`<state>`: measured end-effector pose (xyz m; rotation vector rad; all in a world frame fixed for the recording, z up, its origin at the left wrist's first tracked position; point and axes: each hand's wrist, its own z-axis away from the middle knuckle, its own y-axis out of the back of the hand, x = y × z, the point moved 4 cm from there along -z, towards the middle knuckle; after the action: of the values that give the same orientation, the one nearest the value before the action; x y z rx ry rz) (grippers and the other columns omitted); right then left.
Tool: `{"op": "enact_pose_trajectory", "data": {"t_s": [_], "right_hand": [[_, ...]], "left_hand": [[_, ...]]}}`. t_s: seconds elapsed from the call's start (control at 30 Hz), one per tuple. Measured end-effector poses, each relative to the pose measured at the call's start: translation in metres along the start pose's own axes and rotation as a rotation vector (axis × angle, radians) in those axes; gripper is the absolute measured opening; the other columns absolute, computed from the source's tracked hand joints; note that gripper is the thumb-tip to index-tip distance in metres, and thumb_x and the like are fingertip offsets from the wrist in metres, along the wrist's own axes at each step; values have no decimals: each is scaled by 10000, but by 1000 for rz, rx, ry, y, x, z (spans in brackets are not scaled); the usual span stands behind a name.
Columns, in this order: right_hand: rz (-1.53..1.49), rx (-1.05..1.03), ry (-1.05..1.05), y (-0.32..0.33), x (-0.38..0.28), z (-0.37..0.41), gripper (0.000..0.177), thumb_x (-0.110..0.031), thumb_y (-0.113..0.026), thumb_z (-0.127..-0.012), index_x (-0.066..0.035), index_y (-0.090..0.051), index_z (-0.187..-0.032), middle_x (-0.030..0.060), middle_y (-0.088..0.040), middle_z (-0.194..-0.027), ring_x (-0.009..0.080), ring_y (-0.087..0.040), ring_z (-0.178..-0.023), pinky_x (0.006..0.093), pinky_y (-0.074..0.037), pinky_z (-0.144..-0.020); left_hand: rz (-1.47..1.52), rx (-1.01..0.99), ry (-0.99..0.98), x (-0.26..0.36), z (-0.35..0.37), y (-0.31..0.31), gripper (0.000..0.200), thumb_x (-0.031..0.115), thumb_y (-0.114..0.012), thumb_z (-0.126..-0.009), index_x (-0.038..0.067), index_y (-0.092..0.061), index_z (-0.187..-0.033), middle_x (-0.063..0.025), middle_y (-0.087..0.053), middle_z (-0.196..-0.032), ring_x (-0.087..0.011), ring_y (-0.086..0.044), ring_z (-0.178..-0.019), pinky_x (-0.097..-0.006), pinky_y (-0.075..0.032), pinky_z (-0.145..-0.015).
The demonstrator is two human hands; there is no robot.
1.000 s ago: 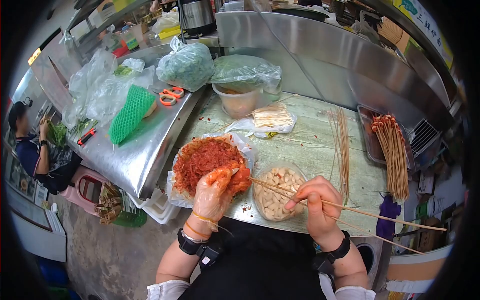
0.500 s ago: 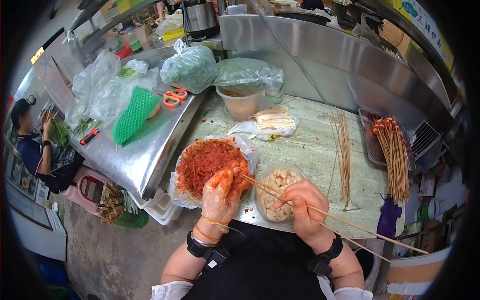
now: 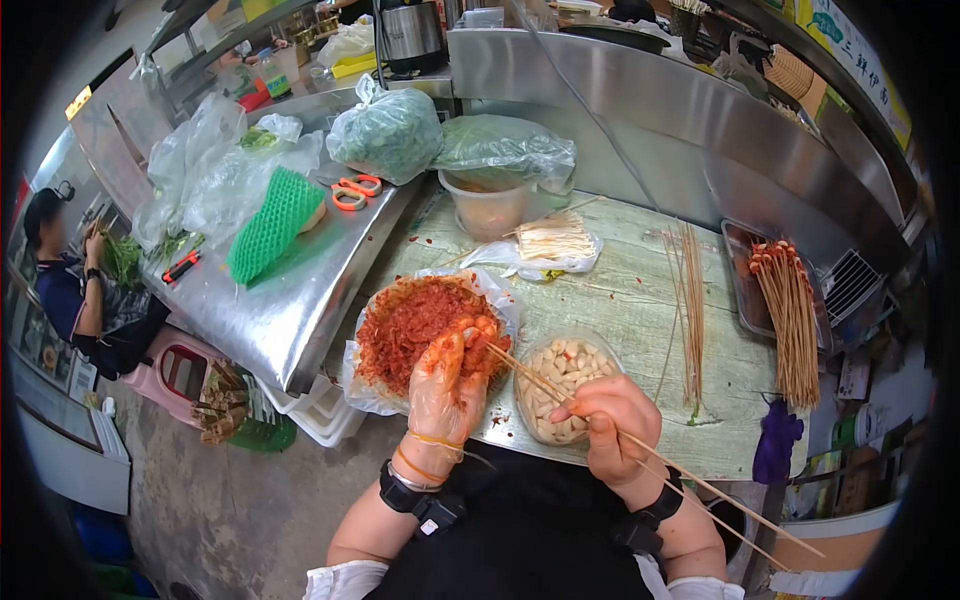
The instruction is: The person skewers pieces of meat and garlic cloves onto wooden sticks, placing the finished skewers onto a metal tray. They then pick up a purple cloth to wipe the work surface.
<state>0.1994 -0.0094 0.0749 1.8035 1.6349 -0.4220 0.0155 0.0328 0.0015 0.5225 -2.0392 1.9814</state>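
Note:
My left hand (image 3: 447, 385), in a clear glove smeared with red, is closed over the right side of a bowl of red chopped mixture (image 3: 415, 325). Red food shows at its fingers; what exactly they grip is hidden. My right hand (image 3: 618, 425), bare, pinches two thin wooden skewers (image 3: 700, 485). Their upper-left tips reach close to the left fingers, and the long ends point down to the right. Beneath the skewers, between my hands, sits a clear tub of pale garlic-like cloves (image 3: 565, 365).
Loose skewers (image 3: 691, 320) lie on the board, left of a tray (image 3: 745, 300) with loaded skewers (image 3: 785, 330). Behind are a bag of pale strips (image 3: 553, 238) and a tub (image 3: 485, 205). Orange scissors (image 3: 350, 192) rest on the metal table (image 3: 325, 290). A person (image 3: 75, 270) sits far left.
The skewers' tips have shifted slightly right, and their long ends now hang lower and further left. The whole view has moved slightly. Both hands remain closed.

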Motion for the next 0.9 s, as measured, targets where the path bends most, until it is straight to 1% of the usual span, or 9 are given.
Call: {"op": "enact_pose_trajectory", "data": {"t_s": [0.23,0.3,0.4,0.5,0.73,0.8,0.83,0.87,0.9], "right_hand": [[-27,-15,-30,-7,2,-2,147,-102,-527,-892,-13,-624,-827,116,-609,-803,213,-596,-677,284,-476,-595],[-36,-17,-31,-8,3,-3,137,-99,-534,-886,-14,-624,-827,115,-608,-805,210,-596,-677,283,-475,-594],[26,-52,57,-10,1,-5,113,-95,-555,-872,-22,-627,-826,111,-604,-810,211,-595,-661,282,-474,-571],[111,-138,131,-16,1,-1,196,-169,-471,-946,-16,-582,-894,117,-611,-815,204,-603,-678,288,-489,-596],[133,-152,194,-26,4,1,114,-106,-524,-894,-13,-589,-892,121,-623,-849,224,-606,-696,299,-489,-581],[133,-148,196,-28,4,1,93,-88,-536,-877,-15,-592,-889,122,-625,-849,232,-606,-686,302,-490,-575],[148,-137,201,-29,5,1,67,-43,-602,-809,-20,-603,-872,122,-618,-832,240,-609,-663,309,-492,-551],[161,-121,223,-32,6,-4,129,1,-668,-741,-24,-613,-855,121,-612,-815,249,-611,-640,315,-494,-527],[167,-127,231,-34,8,-3,128,0,-667,-745,-21,-614,-860,124,-613,-806,251,-615,-639,314,-494,-522]], "left_hand": [[-19,-5,5,-2,2,0,241,97,-552,-911,-39,-558,-1109,-165,-591,-1138,-246,-561,-1082,-386,-441,-978],[-20,4,-22,-3,2,3,284,105,-537,-917,-57,-514,-1148,-190,-582,-1136,-277,-574,-1062,-468,-438,-981],[-14,-1,-43,-2,3,1,281,105,-533,-919,-53,-513,-1151,-188,-584,-1140,-274,-575,-1064,-447,-442,-980],[-37,23,-58,-2,1,6,275,101,-530,-921,-50,-513,-1151,-188,-588,-1135,-271,-580,-1057,-412,-449,-974],[-14,77,-116,-3,1,14,255,84,-518,-922,-46,-515,-1141,-178,-599,-1112,-260,-590,-1039,-369,-478,-935],[-36,108,-58,-2,2,10,239,77,-505,-926,-38,-517,-1135,-168,-604,-1101,-254,-597,-1023,-353,-507,-884],[-37,90,-76,-2,0,11,239,77,-505,-926,-38,-517,-1135,-168,-604,-1101,-254,-597,-1023,-353,-507,-884],[-70,111,-75,-3,0,16,232,77,-501,-928,-34,-519,-1131,-163,-605,-1099,-249,-600,-1018,-337,-517,-857],[-103,127,-82,-3,-2,21,226,76,-497,-930,-29,-521,-1128,-157,-607,-1096,-243,-602,-1012,-321,-526,-830]]}}
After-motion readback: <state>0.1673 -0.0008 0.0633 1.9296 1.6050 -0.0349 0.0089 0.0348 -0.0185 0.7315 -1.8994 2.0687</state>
